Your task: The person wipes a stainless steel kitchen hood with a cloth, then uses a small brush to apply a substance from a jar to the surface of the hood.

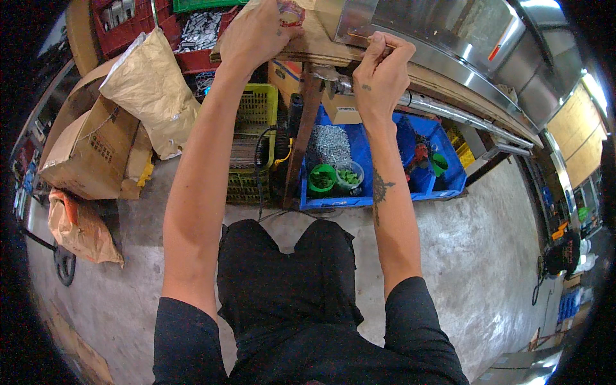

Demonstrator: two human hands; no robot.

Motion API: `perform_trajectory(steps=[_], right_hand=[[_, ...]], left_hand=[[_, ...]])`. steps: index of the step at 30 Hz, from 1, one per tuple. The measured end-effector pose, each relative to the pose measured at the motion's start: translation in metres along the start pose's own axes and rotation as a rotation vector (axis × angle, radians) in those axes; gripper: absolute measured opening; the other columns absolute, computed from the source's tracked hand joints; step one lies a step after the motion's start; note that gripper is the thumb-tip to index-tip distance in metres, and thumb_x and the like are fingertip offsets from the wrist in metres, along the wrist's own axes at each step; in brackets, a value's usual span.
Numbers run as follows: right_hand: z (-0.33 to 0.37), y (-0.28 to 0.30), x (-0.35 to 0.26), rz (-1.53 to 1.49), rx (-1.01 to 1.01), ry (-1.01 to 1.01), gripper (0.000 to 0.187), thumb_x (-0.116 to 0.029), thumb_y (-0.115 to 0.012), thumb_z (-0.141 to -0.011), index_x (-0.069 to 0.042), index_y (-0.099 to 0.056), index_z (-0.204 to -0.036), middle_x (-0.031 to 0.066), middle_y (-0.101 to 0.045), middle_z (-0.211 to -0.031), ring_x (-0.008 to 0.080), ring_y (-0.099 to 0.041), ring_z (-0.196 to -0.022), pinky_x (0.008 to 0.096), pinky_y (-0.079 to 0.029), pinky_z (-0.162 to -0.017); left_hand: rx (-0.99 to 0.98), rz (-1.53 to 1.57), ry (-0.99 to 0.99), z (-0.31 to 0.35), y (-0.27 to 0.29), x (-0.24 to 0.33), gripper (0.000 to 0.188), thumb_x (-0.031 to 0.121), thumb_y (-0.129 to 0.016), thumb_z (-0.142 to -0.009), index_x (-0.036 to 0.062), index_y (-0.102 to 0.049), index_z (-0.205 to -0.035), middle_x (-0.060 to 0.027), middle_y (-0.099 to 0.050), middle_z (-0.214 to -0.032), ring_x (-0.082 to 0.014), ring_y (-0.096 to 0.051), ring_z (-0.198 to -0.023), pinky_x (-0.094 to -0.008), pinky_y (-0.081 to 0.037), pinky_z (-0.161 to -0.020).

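Note:
Up at the top edge of the view, my left hand (264,32) is closed around a small round red-and-clear container (292,13), at the wooden bench top (324,46). Part of that hand is cut off by the frame. My right hand (384,70) pinches a thin tan stick (360,36) between thumb and fingers, over the bench's front edge. The stick points left, toward the container, but stays apart from it. A stainless steel panel (430,42) stands just behind my right hand.
Under the bench is a blue divided bin (340,204) with small metal parts and green cups (322,178). Yellow-green crates (273,106) stand left of it. Further left are a cardboard box (86,154), a tan sack (151,90) and red crates (122,38). A metal bar (462,115) runs beneath the bench edge.

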State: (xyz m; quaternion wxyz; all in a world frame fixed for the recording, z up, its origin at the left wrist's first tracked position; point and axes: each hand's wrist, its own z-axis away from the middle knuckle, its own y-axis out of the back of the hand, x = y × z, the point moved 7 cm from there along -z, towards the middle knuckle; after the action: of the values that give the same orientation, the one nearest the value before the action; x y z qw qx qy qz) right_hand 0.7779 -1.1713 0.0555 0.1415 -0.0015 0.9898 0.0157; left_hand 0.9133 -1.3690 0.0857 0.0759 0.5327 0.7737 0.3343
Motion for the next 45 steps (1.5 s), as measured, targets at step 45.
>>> perform_trajectory(steps=[45], right_hand=[[0.004,0.002,-0.01,-0.122,-0.025,-0.098,0.031,-0.034,-0.052,-0.111,-0.002,-0.052,-0.113,0.0231,-0.068,-0.095,0.045,-0.068,-0.083,0.0522,-0.052,-0.075]], left_hand=[[0.034,0.009,-0.017,0.001,0.001,0.003,0.062,0.047,-0.078,-0.091,0.0083,-0.051,-0.133,-0.0236,-0.072,-0.122,-0.0461,-0.069,-0.113,-0.0535,-0.057,-0.091]])
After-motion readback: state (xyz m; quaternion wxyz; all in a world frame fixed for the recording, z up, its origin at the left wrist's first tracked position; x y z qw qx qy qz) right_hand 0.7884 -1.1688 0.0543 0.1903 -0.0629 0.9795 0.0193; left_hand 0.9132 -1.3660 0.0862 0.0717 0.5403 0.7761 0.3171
